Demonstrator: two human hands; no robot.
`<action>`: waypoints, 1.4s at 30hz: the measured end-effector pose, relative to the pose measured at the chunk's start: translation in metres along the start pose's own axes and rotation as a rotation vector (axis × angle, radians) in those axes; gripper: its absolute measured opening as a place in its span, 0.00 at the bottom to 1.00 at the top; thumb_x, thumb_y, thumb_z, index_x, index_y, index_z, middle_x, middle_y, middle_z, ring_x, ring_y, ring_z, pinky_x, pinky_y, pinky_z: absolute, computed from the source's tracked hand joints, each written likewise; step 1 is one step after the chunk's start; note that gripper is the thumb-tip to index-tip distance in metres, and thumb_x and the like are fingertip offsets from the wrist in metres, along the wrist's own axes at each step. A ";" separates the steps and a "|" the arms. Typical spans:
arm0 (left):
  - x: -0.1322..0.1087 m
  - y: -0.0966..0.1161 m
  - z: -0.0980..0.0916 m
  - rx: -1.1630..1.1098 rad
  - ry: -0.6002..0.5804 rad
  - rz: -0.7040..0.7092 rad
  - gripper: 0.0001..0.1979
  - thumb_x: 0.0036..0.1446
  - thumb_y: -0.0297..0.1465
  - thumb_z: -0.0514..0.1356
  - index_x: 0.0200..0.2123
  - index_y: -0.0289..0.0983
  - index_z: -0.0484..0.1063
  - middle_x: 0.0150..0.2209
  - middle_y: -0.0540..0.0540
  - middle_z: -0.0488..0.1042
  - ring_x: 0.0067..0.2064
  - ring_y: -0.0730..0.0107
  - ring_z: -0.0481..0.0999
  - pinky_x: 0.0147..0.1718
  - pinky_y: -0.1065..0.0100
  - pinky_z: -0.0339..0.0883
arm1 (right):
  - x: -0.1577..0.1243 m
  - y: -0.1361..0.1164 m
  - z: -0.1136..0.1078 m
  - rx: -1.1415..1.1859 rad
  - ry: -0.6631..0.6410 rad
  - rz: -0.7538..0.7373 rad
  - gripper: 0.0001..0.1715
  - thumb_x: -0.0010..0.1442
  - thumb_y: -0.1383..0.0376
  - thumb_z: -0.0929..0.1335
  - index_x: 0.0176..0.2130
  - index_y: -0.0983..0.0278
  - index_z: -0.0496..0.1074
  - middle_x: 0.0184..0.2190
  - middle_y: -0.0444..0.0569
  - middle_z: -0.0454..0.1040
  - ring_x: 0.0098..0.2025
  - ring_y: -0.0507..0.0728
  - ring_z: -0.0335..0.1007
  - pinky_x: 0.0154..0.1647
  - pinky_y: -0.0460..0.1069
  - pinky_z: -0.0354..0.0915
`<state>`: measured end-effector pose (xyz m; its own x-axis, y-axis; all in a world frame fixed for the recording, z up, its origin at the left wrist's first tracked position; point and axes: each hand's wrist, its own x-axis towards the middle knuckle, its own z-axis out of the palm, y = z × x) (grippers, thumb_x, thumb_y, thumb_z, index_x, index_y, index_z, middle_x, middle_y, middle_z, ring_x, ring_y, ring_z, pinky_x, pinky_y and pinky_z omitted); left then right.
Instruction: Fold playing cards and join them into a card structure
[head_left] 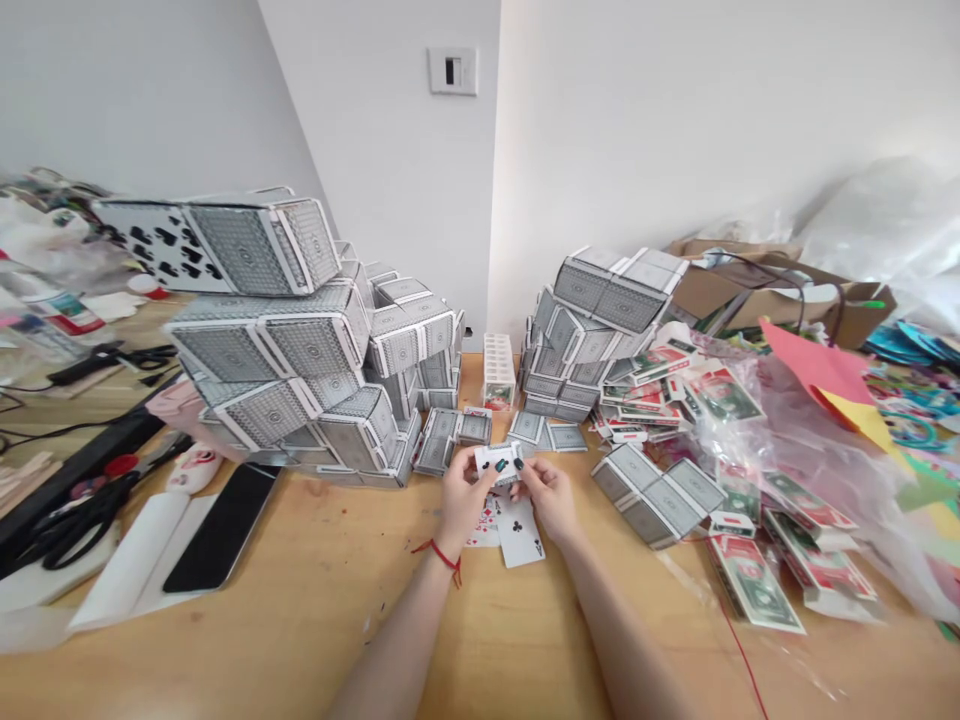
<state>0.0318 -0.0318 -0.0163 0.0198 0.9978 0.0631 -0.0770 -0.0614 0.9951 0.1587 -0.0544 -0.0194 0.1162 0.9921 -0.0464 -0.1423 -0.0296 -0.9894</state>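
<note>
Between my two hands is a playing card, its black-pipped face turned toward me. My left hand pinches its left side with the thumb on top. With closed fingertips, my right hand grips the right side. Whether more than one card is held I cannot tell. Just below, an ace of clubs lies face up on the wooden table, overlapping some red-printed cards. Grey-backed card stacks lie beyond my left hand, and more grey-backed cards lie beyond my right.
Tall structures of folded cards rise on the left and right. A joined card block sits at right, near red-and-green card boxes and plastic wrap. A phone and black scissors lie at left.
</note>
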 end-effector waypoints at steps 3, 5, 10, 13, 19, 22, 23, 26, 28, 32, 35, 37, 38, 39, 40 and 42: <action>0.001 -0.002 -0.003 0.010 0.027 -0.013 0.11 0.45 0.32 0.59 0.34 0.33 0.69 0.32 0.45 0.74 0.33 0.69 0.72 0.33 0.69 0.65 | 0.000 -0.001 -0.001 0.034 -0.063 0.043 0.20 0.48 0.50 0.66 0.27 0.65 0.65 0.17 0.46 0.71 0.18 0.53 0.66 0.23 0.47 0.63; 0.003 -0.003 -0.007 0.066 0.036 -0.018 0.09 0.45 0.31 0.58 0.31 0.33 0.70 0.28 0.47 0.73 0.30 0.70 0.71 0.30 0.70 0.64 | -0.001 0.000 -0.001 -0.048 -0.084 0.028 0.20 0.48 0.50 0.66 0.22 0.65 0.64 0.15 0.45 0.69 0.16 0.51 0.63 0.20 0.46 0.61; 0.000 -0.003 -0.011 0.246 -0.081 0.053 0.08 0.47 0.30 0.55 0.31 0.34 0.72 0.30 0.46 0.74 0.32 0.68 0.71 0.31 0.70 0.63 | 0.000 0.001 0.001 -0.151 -0.033 -0.045 0.19 0.49 0.51 0.65 0.29 0.65 0.67 0.16 0.40 0.64 0.16 0.48 0.57 0.15 0.43 0.53; -0.004 -0.003 -0.009 0.368 -0.123 0.143 0.08 0.50 0.30 0.53 0.32 0.35 0.71 0.30 0.46 0.73 0.32 0.69 0.70 0.31 0.70 0.62 | 0.001 0.001 -0.001 -0.156 -0.060 -0.041 0.20 0.49 0.50 0.65 0.26 0.65 0.65 0.16 0.39 0.62 0.16 0.47 0.55 0.16 0.42 0.53; -0.009 0.001 -0.003 0.409 -0.041 0.190 0.08 0.52 0.32 0.52 0.31 0.36 0.68 0.29 0.47 0.72 0.32 0.69 0.70 0.32 0.70 0.62 | 0.001 0.002 -0.002 -0.124 -0.119 0.020 0.19 0.49 0.50 0.65 0.25 0.64 0.61 0.13 0.37 0.59 0.13 0.46 0.51 0.12 0.42 0.49; -0.009 0.001 -0.003 0.321 0.043 0.149 0.10 0.53 0.34 0.52 0.36 0.36 0.67 0.34 0.44 0.73 0.36 0.67 0.71 0.35 0.68 0.63 | -0.001 0.004 0.003 -0.103 -0.059 0.030 0.20 0.49 0.50 0.65 0.25 0.63 0.60 0.12 0.37 0.59 0.11 0.46 0.51 0.10 0.42 0.49; -0.009 0.001 -0.003 0.291 0.070 0.124 0.11 0.53 0.35 0.51 0.37 0.35 0.67 0.34 0.44 0.73 0.36 0.67 0.71 0.35 0.68 0.63 | -0.002 0.004 0.005 -0.090 -0.036 0.036 0.20 0.50 0.50 0.65 0.26 0.63 0.60 0.12 0.36 0.60 0.10 0.46 0.52 0.09 0.42 0.49; -0.009 -0.001 -0.004 0.248 0.096 0.075 0.12 0.55 0.34 0.48 0.38 0.35 0.66 0.34 0.44 0.72 0.35 0.68 0.71 0.33 0.69 0.63 | -0.004 0.003 0.010 -0.022 -0.006 0.049 0.20 0.50 0.49 0.64 0.29 0.62 0.59 0.12 0.37 0.63 0.10 0.48 0.57 0.09 0.42 0.53; -0.009 -0.001 -0.004 0.264 0.052 0.081 0.12 0.55 0.33 0.48 0.38 0.36 0.67 0.34 0.45 0.72 0.34 0.69 0.71 0.32 0.70 0.62 | -0.005 0.002 0.011 0.031 -0.013 0.045 0.19 0.51 0.49 0.63 0.31 0.62 0.57 0.14 0.38 0.65 0.11 0.49 0.61 0.10 0.43 0.57; -0.007 0.001 -0.002 0.306 -0.007 0.110 0.11 0.55 0.30 0.47 0.38 0.37 0.66 0.32 0.47 0.71 0.31 0.70 0.69 0.30 0.70 0.61 | -0.005 0.002 0.011 0.100 -0.054 0.037 0.19 0.51 0.51 0.64 0.35 0.61 0.56 0.17 0.39 0.68 0.14 0.51 0.65 0.12 0.44 0.61; -0.007 0.004 0.000 0.295 0.007 0.122 0.10 0.55 0.29 0.46 0.37 0.37 0.64 0.31 0.47 0.70 0.31 0.70 0.69 0.30 0.70 0.61 | -0.006 0.001 0.012 0.108 -0.085 0.049 0.20 0.51 0.52 0.65 0.37 0.60 0.55 0.18 0.39 0.68 0.14 0.51 0.66 0.12 0.44 0.61; -0.007 0.005 0.000 0.278 0.005 0.107 0.09 0.54 0.29 0.46 0.35 0.37 0.64 0.29 0.48 0.69 0.29 0.71 0.68 0.28 0.71 0.60 | -0.006 0.001 0.013 0.101 -0.092 0.068 0.20 0.51 0.51 0.64 0.36 0.60 0.55 0.17 0.38 0.68 0.14 0.51 0.65 0.10 0.43 0.59; -0.007 0.005 0.000 0.270 0.003 0.101 0.08 0.54 0.29 0.46 0.33 0.37 0.63 0.28 0.49 0.68 0.29 0.71 0.68 0.28 0.71 0.60 | -0.007 0.001 0.013 0.096 -0.092 0.080 0.19 0.51 0.51 0.64 0.35 0.60 0.54 0.16 0.38 0.67 0.13 0.51 0.65 0.09 0.43 0.58; -0.007 0.006 0.000 0.266 0.002 0.099 0.08 0.54 0.29 0.46 0.32 0.37 0.63 0.27 0.49 0.68 0.28 0.71 0.67 0.27 0.71 0.60 | -0.007 0.001 0.014 0.092 -0.089 0.089 0.19 0.52 0.50 0.63 0.34 0.60 0.54 0.15 0.37 0.66 0.13 0.51 0.64 0.09 0.42 0.56; -0.007 0.006 0.000 0.262 0.003 0.099 0.08 0.53 0.29 0.46 0.31 0.36 0.63 0.27 0.49 0.67 0.28 0.71 0.67 0.27 0.71 0.60 | -0.007 0.001 0.014 0.090 -0.088 0.095 0.18 0.52 0.51 0.62 0.33 0.60 0.53 0.14 0.37 0.66 0.12 0.51 0.64 0.08 0.42 0.54; -0.006 0.006 0.000 0.242 0.005 0.097 0.07 0.53 0.29 0.46 0.31 0.37 0.63 0.26 0.50 0.67 0.28 0.71 0.66 0.27 0.72 0.60 | -0.008 0.000 0.014 0.092 -0.091 0.093 0.16 0.53 0.52 0.62 0.33 0.60 0.53 0.14 0.36 0.65 0.11 0.50 0.62 0.08 0.41 0.53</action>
<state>0.0314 -0.0386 -0.0111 0.0190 0.9870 0.1595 0.1624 -0.1604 0.9736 0.1440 -0.0602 -0.0174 0.0090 0.9927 -0.1202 -0.2380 -0.1146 -0.9645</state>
